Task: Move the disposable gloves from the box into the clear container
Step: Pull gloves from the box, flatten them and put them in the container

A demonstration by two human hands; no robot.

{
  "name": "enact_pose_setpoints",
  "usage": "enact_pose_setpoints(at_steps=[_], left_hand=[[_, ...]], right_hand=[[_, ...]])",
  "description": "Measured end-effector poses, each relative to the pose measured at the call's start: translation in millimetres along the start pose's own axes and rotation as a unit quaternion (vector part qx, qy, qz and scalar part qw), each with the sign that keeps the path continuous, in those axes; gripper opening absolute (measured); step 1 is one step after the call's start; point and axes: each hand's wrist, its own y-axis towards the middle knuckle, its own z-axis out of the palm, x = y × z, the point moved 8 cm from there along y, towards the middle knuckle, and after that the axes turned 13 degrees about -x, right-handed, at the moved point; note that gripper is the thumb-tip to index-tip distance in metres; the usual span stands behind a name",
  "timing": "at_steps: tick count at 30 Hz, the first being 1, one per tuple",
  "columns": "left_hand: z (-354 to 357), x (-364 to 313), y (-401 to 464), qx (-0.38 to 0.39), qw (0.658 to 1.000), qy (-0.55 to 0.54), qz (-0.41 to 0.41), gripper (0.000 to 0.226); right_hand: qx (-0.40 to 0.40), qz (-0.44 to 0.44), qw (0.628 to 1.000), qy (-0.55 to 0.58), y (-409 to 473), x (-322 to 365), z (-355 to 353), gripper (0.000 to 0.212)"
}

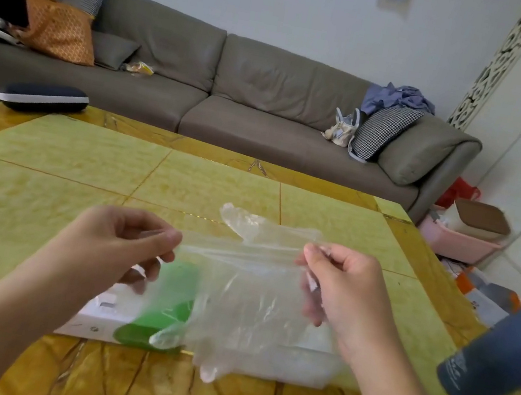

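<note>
Glove crosswise between hands, fingers down.

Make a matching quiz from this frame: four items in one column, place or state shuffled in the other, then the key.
Items
1. clear glove
2. green and white box
3. dark blue tumbler
4. dark glasses case

Place or state
A. far left edge of the table
B. stretched between the left hand and right hand
C. right edge of the view
D. on the table under the glove, near edge

Pairs: 1-B, 2-D, 3-C, 4-A
</note>
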Motion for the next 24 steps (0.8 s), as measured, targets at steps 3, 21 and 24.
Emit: enact_pose_setpoints(at_steps=[3,21,24], left_hand=[[4,-2,0,-0.038,0.999,-0.02,0.009,0.014],[188,30,-23,0.254,0.831,0.475,0.135,0.03],[190,38,-17,0.284,0.823,0.479,0.112,0.034]], right_hand=[[-0.027,-0.021,0.997,-0.068,7,-6,-15,0.028],[-0.04,-0.114,0.908,-0.4,17,-33,-21,0.048],[-0.035,-0.121,0.894,-0.43,18,-32,-21,0.046]])
